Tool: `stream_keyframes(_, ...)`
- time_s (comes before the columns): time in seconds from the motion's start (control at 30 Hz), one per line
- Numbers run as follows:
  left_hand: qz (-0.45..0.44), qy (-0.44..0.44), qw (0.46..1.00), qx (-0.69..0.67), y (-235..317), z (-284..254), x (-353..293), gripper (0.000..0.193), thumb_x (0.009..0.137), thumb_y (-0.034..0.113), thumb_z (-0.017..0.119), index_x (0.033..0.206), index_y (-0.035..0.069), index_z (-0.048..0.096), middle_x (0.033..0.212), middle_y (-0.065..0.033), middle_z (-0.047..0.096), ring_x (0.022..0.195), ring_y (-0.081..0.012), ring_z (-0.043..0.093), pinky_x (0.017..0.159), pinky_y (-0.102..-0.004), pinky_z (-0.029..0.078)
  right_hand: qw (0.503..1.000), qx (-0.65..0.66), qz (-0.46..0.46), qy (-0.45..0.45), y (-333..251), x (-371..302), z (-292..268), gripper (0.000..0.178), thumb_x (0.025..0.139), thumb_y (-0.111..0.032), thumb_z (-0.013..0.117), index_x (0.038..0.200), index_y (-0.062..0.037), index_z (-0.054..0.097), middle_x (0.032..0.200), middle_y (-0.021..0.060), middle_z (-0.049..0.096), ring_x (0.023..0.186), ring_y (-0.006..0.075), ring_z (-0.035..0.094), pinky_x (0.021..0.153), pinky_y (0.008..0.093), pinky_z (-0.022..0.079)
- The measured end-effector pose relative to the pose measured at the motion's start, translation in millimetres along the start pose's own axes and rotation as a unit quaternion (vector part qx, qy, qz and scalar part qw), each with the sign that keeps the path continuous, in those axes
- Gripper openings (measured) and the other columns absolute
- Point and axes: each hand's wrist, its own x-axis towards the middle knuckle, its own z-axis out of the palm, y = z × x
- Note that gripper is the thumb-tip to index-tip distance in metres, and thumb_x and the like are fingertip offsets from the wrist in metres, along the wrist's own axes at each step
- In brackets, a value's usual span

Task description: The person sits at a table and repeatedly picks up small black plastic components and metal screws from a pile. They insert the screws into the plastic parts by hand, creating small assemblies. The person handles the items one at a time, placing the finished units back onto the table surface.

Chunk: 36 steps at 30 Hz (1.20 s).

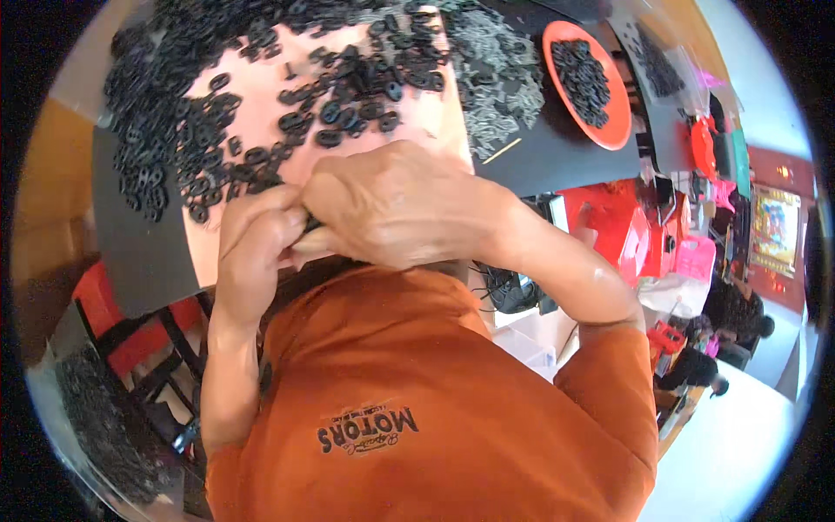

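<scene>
I have both hands drawn together low over the near edge of the worktop [561, 170], just in front of the orange shirt [452, 374]. The left hand [261, 230] has its fingers bent and pinched around a small dark piece [311, 224], and the right hand [387, 204] closes on it from the other side, its back turned up to me. Most of that piece is hidden between the fingers, so I cannot tell its full shape.

Just beyond the hands, a pink sheet [261, 83] lies on the worktop, with loose black links [348, 113] scattered over it. More links crowd the left side and far edge in a thick heap. Right of the sheet I see a pile of grey strips [500, 83], a thin stick [502, 150] near it, and an orange-red plate [611, 135] full of black pieces [581, 83].
</scene>
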Motion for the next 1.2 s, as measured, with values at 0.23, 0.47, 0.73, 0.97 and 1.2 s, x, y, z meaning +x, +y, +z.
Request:
stream_keyframes(0.23, 0.035, 0.012, 0.998, 0.051, 0.9, 6.7, 3.9, 0.029, 0.077, 0.016, 0.039, 0.078, -0.004, 0.060, 0.057, 0.0018, 0.046, 0.047, -0.0049, 0.037, 0.041, -0.0209, 0.028, 0.997, 0.022, -0.057, 0.052, 8.8, -3.1, 2.4, 0.036, 0.085, -0.034, 0.054, 0.072, -0.0014, 0.046, 0.064, 0.0109, 0.050, 0.052, 0.0272, 0.055, 0.045, 0.0365, 0.043)
stream_keyframes(0.47, 0.055, 0.008, 0.997, 0.062, 0.7, -0.4, 4.2, 0.029, 0.075, 0.018, 0.041, 0.072, -0.004, 0.059, 0.053, 0.0033, 0.043, 0.044, -0.0032, 0.033, 0.040, -0.0210, 0.023, 0.998, 0.042, -0.046, 0.002, 8.0, -0.5, 1.3, 0.036, 0.084, -0.037, 0.052, 0.078, -0.0017, 0.051, 0.070, 0.0132, 0.055, 0.063, 0.0313, 0.059, 0.051, 0.0408, 0.045)
stream_keyframes(0.73, 0.062, -0.043, 0.995, 0.066, 4.3, 0.1, 3.3, 0.021, 0.076, 0.018, 0.048, 0.066, 0.000, 0.052, 0.053, 0.0031, 0.041, 0.046, -0.0049, 0.035, 0.041, -0.0229, 0.026, 0.998, 0.016, 0.038, 0.041, 2.2, -17.2, 7.5, 0.035, 0.081, -0.032, 0.060, 0.095, -0.0020, 0.050, 0.076, 0.0116, 0.051, 0.063, 0.0297, 0.057, 0.049, 0.0390, 0.045)
stream_keyframes(0.97, 0.054, -0.061, 0.997, -0.013, 2.9, 0.1, 0.5, 0.025, 0.079, 0.013, 0.044, 0.056, 0.004, 0.044, 0.054, 0.0011, 0.041, 0.051, -0.0060, 0.036, 0.047, -0.0238, 0.028, 0.996, 0.021, -0.005, 0.083, 0.2, -11.1, 9.5, 0.029, 0.076, -0.020, 0.065, 0.093, -0.0011, 0.051, 0.075, 0.0108, 0.049, 0.059, 0.0293, 0.054, 0.048, 0.0375, 0.045)
stream_keyframes(1.2, 0.065, -0.070, 0.995, 0.025, 4.0, -0.5, 1.4, 0.024, 0.077, 0.014, 0.041, 0.055, 0.004, 0.044, 0.053, 0.0008, 0.041, 0.050, -0.0063, 0.036, 0.046, -0.0242, 0.028, 0.994, 0.022, -0.038, 0.096, -1.3, -7.0, 10.9, 0.020, 0.075, -0.013, 0.064, 0.081, -0.0031, 0.048, 0.071, 0.0088, 0.044, 0.057, 0.0260, 0.051, 0.046, 0.0358, 0.044)
